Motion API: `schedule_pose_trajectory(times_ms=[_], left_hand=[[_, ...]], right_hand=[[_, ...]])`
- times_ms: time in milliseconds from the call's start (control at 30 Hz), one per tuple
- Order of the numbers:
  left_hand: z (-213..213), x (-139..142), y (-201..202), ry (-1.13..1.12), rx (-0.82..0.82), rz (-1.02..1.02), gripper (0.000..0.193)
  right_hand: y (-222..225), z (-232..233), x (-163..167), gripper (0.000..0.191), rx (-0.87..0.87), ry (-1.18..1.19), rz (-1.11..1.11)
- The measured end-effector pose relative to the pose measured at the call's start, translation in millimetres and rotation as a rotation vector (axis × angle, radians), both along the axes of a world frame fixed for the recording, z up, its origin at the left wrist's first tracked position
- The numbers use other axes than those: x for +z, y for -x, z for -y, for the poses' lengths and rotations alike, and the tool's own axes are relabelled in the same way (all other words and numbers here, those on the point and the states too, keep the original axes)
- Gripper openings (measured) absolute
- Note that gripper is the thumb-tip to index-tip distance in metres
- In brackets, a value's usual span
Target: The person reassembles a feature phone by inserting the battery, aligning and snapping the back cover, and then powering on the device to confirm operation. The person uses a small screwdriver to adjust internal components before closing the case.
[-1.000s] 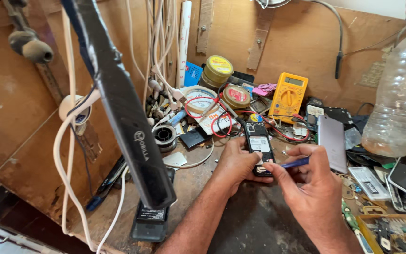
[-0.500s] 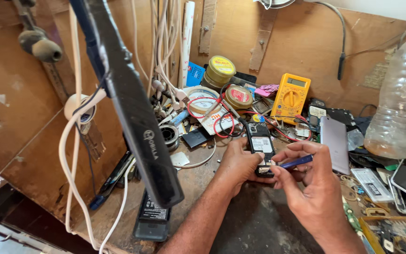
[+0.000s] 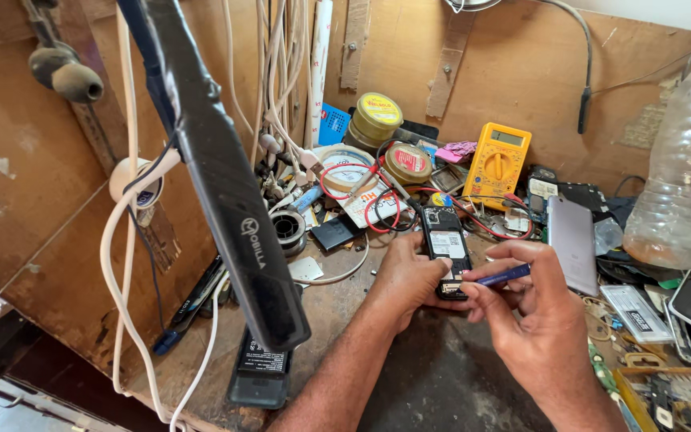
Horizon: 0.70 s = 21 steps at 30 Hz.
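- The left hand [image 3: 405, 276] clamps a small phone [image 3: 445, 248] from its left side; the phone lies face down on the bench [image 3: 337, 308] with its back cover off.
- The right hand [image 3: 533, 308] pinches a blue tool [image 3: 501, 276], tip set at the phone's lower end.
- Progress, judged: the back is already open and the insides show; work at the lower edge is in hand, and reassembly is not yet done.
- A dark mat [image 3: 433, 384] lies beneath both wrists and gives the only open room.
- Right of the hands: a grey phone [image 3: 571, 240], just beside, and a plastic bottle [image 3: 681, 172] near the edge.
- Behind: a yellow meter [image 3: 497, 160], red wires [image 3: 377, 212] and tins [image 3: 377, 116] crowd the phone.
- Left: a black bar [image 3: 225, 184] hangs over the bench edge.
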<state>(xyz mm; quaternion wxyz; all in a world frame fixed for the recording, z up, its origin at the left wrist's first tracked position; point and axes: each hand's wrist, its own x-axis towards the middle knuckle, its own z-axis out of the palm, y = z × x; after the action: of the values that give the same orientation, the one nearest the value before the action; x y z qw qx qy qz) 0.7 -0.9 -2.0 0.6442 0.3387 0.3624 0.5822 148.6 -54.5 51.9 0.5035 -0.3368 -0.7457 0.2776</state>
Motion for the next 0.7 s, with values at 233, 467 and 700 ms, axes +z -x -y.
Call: schedule_pose_trajectory(times_ms=[233,467,700], left_hand=[[1.5,2.2,0.8,0.019,0.003,-0.042,0.030],[-0.1,0.7,0.4,0.006,0.006,-0.030,0.030],[0.6,-0.8,0.5,0.008,0.002,-0.033,0.031]], right_hand=[[2.1,3.3,-1.0,0.039,-0.127,-0.076,0.085],[4.2,3.3,-2.2,0.037,-0.179,0.029,0.104],[3.4,3.5,1.5,0.037,-0.032,-0.225,0.122]])
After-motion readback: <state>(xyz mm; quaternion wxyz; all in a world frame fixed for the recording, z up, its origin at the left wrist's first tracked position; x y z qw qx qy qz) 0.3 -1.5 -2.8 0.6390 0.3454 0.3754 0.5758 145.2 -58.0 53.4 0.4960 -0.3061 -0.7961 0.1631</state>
